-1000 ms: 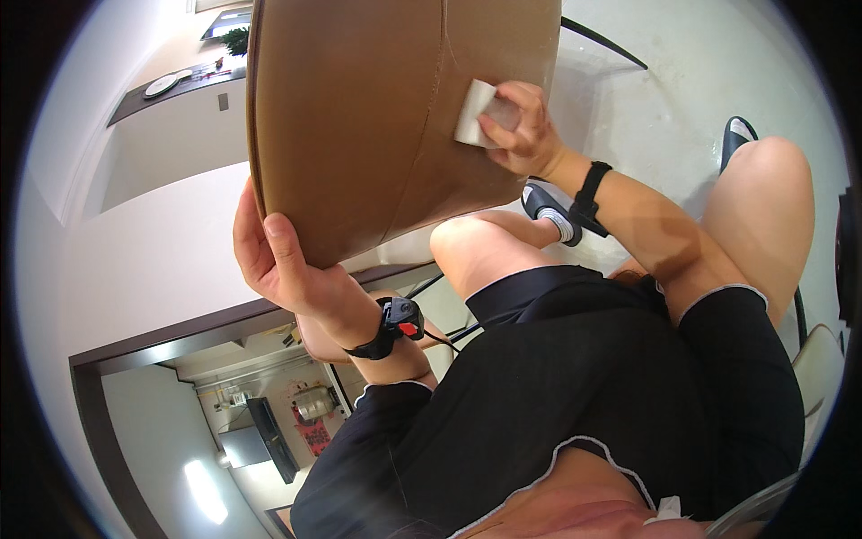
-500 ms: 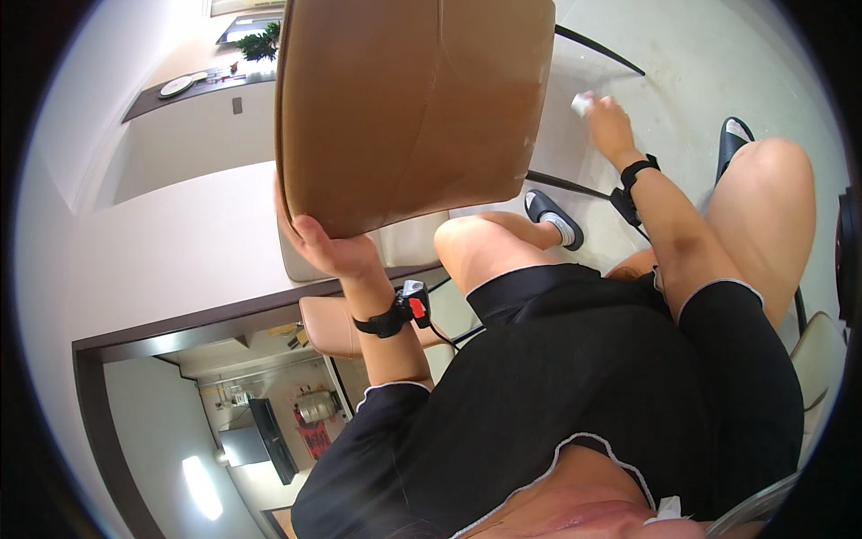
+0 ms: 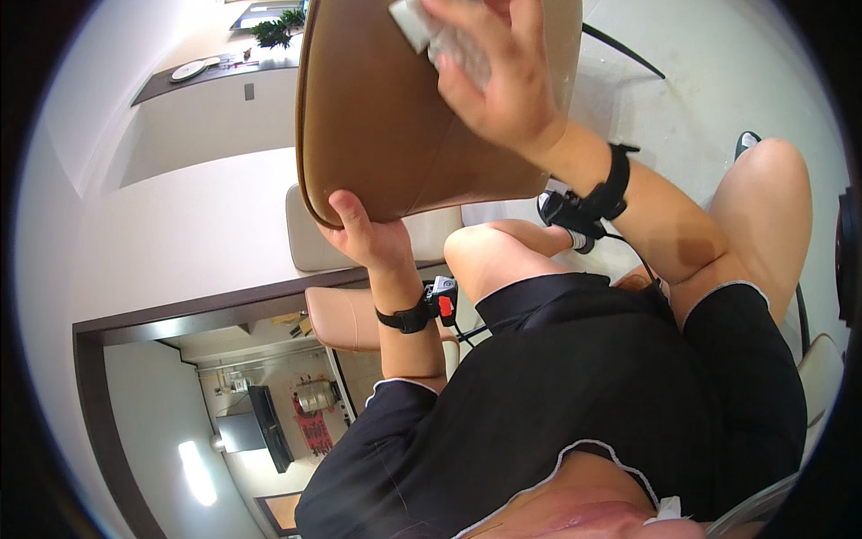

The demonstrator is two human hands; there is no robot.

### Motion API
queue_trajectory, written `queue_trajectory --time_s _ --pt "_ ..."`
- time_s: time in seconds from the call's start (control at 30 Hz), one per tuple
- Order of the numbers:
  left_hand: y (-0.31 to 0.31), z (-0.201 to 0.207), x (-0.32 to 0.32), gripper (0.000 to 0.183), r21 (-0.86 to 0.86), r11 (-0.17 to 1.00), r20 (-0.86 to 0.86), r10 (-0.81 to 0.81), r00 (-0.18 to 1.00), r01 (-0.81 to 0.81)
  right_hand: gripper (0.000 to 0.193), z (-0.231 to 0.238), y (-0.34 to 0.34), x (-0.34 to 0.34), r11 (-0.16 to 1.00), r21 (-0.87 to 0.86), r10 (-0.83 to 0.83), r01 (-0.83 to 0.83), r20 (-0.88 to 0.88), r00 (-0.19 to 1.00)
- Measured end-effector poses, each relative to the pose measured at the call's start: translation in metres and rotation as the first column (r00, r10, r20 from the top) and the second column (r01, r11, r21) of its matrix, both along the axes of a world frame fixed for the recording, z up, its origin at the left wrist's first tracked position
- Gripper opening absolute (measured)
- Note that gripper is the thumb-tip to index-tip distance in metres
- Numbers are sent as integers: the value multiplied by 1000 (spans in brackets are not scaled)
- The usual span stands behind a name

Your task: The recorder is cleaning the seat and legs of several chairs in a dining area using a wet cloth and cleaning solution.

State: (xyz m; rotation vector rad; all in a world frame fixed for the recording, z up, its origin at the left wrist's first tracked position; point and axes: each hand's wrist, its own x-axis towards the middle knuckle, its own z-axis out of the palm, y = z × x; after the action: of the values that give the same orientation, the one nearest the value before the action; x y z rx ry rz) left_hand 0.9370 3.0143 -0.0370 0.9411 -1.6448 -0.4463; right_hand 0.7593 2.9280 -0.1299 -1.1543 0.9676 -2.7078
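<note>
A brown leather-covered chair [image 3: 386,135] is tipped up in front of me, its broad panel with a central seam facing me. My left hand [image 3: 364,235] holds the panel's lower left edge, with the thumb on the near face and the fingers hidden behind. Over the panel's upper part, my right hand [image 3: 512,81] is closed around a folded white wipe [image 3: 415,24]. One corner of the wipe sticks out past the fingertips against the leather. Black straps with small devices circle both wrists.
A dark thin chair leg [image 3: 624,51] reaches right over the pale floor. Other padded chairs, one beige [image 3: 310,238] and one pinkish [image 3: 346,319], stand beyond my left arm. A counter [image 3: 148,87] with a plate and plant lies at upper left. My bare knees are at right.
My right hand has moved up and left from beside the chair to the panel, carrying the wipe. The chair and my left hand have shifted slightly right.
</note>
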Motion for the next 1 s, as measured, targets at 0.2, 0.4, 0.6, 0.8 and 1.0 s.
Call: queue_trajectory --time_s 0.2,0.4,0.6,0.8,1.0 --pt "-4 12 -23 65 -31 999 -3 21 1000 -21 58 -62 19 64 1000 -15 -12 10 -160 987" --pt "-11 21 -42 51 -47 994 -31 -96 995 94 64 -161 27 67 999 37 12 6 -465 885" --pt "-13 23 -38 56 16 997 -9 -75 997 75 58 -182 39 49 964 264 180 -38 -538 824" --pt "-8 -3 -11 79 248 949 -24 -192 981 192 52 -69 60 36 969 136 237 -207 -273 932" --pt "-6 -1 -4 82 325 904 -129 -250 960 279 53 -40 66 52 976 -10 190 -217 -450 873"
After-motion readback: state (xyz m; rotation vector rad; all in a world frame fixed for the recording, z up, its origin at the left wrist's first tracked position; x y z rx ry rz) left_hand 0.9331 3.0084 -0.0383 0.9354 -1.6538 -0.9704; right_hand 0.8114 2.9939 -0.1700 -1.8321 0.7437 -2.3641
